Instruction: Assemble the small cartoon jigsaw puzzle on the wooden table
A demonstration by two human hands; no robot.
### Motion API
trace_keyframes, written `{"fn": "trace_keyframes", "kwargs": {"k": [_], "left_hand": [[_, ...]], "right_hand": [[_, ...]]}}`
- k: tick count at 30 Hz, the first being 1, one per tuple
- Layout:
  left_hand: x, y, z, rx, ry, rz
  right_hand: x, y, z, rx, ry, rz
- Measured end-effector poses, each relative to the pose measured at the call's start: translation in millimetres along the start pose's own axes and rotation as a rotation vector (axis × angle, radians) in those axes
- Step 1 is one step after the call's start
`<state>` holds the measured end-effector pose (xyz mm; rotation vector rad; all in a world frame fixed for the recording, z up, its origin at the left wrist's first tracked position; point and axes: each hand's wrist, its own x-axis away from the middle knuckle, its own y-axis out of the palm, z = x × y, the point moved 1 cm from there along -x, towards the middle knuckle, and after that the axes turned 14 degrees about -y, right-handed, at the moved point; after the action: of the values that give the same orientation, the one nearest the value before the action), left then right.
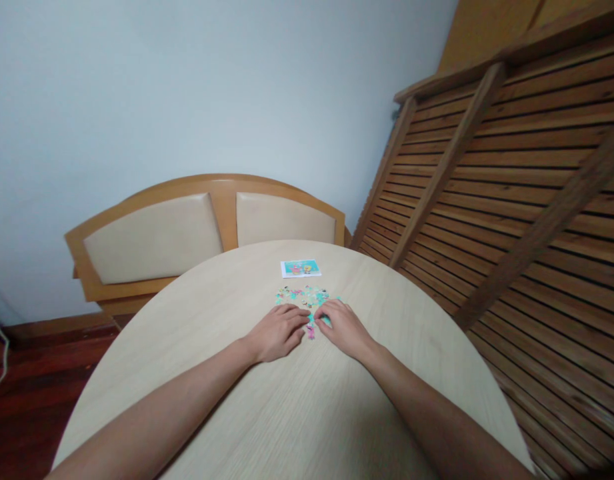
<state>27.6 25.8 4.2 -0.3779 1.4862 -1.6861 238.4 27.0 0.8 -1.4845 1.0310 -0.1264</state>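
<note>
Small jigsaw puzzle pieces [315, 295], mostly teal with some pink and yellow, lie scattered just beyond my hands. My left hand [283, 328] rests palm down with its fingers stretched out, the fingertips touching the near edge of a few pieces. My right hand [345, 328] is curled, thumb and fingers bent round a teal puzzle piece [327, 320], partly hidden by the fingers. A pink puzzle section [311, 332] lies between the two hands. Past the pieces is a reference picture card [301, 269] with pink and yellow cartoon figures on teal.
Everything lies on a round, pale wooden table [227, 413]. Behind it stands a wooden headboard [221, 213] with cream panels against a white wall. A slatted wooden frame [487, 200] leans at the right. A white cable [5, 353] hangs at the far left above a dark red floor.
</note>
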Motion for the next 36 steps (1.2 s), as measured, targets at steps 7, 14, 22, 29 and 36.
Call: {"fn": "trace_keyframes", "kwargs": {"k": [7,14,22,29,36], "left_hand": [[1,5,-4,-0.031,-0.123,0.048],[0,6,-6,-0.089,-0.125,0.041],[2,10,-11,-0.095,-0.285,0.117],[0,9,-13,-0.11,-0.368,0.13],[-1,8,-17,-0.101,-0.392,0.12]], "right_hand": [[3,1,2,0.018,0.046,0.002],[4,3,5,0.063,0.076,-0.006],[-1,-3,8,0.104,0.121,-0.015],[-23,-2,14,0.107,0.141,-0.051],[-60,16,21,0.122,0.145,-0.137]]}}
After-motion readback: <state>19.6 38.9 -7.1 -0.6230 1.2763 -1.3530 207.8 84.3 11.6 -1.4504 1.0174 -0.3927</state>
